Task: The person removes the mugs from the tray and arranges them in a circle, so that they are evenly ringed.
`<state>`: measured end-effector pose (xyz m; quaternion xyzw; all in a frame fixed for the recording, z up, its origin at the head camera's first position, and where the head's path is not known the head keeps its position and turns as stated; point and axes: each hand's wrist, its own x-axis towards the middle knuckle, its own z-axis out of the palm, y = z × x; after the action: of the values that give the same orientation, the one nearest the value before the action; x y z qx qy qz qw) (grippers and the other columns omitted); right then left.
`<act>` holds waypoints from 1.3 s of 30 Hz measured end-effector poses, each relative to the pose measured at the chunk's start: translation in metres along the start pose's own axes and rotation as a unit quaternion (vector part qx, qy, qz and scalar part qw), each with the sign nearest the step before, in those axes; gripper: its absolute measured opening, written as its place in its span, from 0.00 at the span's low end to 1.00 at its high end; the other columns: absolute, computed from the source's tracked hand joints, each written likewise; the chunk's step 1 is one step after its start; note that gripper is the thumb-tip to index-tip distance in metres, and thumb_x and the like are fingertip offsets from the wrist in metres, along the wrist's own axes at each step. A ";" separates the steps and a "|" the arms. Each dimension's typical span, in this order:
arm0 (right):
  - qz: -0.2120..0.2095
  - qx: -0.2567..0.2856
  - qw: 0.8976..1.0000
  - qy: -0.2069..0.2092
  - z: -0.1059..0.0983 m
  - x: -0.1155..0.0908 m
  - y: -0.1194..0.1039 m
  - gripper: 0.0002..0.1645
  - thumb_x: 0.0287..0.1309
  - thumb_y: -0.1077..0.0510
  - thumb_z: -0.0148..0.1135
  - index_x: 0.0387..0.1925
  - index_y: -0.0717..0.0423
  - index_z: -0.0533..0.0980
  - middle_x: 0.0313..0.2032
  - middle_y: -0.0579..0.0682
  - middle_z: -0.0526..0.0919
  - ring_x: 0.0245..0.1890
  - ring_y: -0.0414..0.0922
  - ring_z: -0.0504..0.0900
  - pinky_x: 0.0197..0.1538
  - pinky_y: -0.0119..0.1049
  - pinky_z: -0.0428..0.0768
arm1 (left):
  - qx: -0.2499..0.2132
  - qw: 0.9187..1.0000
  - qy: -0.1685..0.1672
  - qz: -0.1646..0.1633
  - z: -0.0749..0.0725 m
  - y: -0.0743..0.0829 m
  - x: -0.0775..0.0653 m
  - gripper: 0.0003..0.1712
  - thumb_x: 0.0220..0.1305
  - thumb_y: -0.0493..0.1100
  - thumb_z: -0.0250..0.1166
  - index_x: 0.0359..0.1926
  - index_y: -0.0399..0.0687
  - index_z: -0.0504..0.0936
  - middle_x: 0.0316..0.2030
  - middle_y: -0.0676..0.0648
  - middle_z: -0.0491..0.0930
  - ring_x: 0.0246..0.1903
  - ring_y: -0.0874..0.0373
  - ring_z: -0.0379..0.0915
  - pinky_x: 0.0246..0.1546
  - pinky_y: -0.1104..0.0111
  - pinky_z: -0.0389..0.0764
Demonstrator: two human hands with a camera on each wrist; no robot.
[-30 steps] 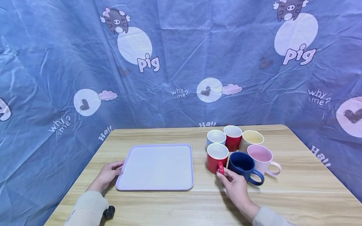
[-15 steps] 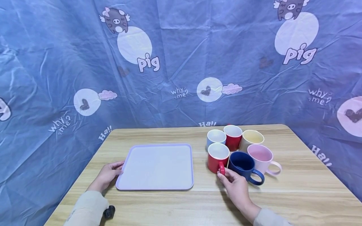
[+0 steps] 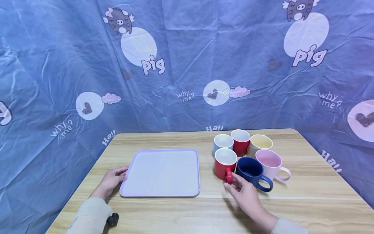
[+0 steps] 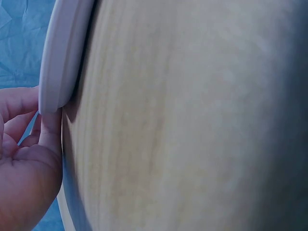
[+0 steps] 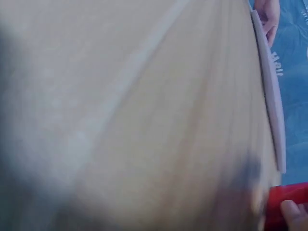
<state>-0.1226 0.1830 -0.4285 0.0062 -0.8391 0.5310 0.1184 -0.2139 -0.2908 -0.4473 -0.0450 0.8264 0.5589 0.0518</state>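
Observation:
My left hand (image 3: 111, 182) rests low at the left side of a pale lilac tray (image 3: 160, 174) lying flat on the table. In the left wrist view its digits (image 4: 50, 130) hold the tray's rim from above and from the side. My right hand (image 3: 244, 193) is at the handle of the front red mug (image 3: 224, 167), its index finger at the right of the handle and its thumb tip by the handle's lower end. This mug stands upright with a white inside. The right wrist view shows only the thumb (image 5: 289, 211) before a red part of the mug.
Close around the red mug stand a dark blue mug (image 3: 249, 170), a pink mug (image 3: 271, 165), a cream mug (image 3: 261, 144), a second red mug (image 3: 240, 146) and a light blue mug (image 3: 223, 143). A patterned blue cloth (image 3: 187, 65) hangs behind the wooden table (image 3: 175, 214).
The front red mug has shifted slightly right. My right hand has since eased down and right, its thumb lower on the handle, more of which shows. The left hand and tray have stayed put.

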 end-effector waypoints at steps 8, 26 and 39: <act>0.034 -0.056 0.995 -0.079 -0.022 0.004 -0.025 0.40 0.53 0.53 0.70 0.61 0.71 0.67 0.49 0.62 0.81 0.45 0.53 0.83 0.47 0.43 0.81 | -0.005 1.000 -0.003 0.000 -0.001 -0.001 0.001 0.28 0.59 0.24 0.56 0.61 0.19 0.63 0.57 0.27 0.69 0.56 0.45 0.69 0.46 0.71 0.79; 0.040 -0.132 0.977 -0.165 -0.052 0.030 -0.073 0.53 0.47 0.42 0.72 0.63 0.72 0.63 0.48 0.63 0.80 0.46 0.55 0.81 0.36 0.40 0.84 | -0.003 1.000 0.001 -0.005 -0.002 0.000 0.000 0.27 0.59 0.24 0.56 0.61 0.19 0.65 0.56 0.27 0.70 0.54 0.47 0.71 0.45 0.72 0.79; 0.038 -0.067 0.979 -0.191 -0.071 0.059 -0.101 0.49 0.55 0.46 0.67 0.65 0.73 0.58 0.52 0.69 0.76 0.47 0.58 0.79 0.38 0.46 0.84 | 0.012 1.000 -0.001 -0.019 -0.008 0.019 0.005 0.30 0.65 0.34 0.58 0.63 0.20 0.61 0.59 0.26 0.67 0.55 0.47 0.71 0.51 0.66 0.77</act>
<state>-0.1530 0.2097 -0.2976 0.0680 -0.8796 0.4664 -0.0643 -0.2214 -0.2916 -0.4275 -0.0599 0.8319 0.5480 0.0636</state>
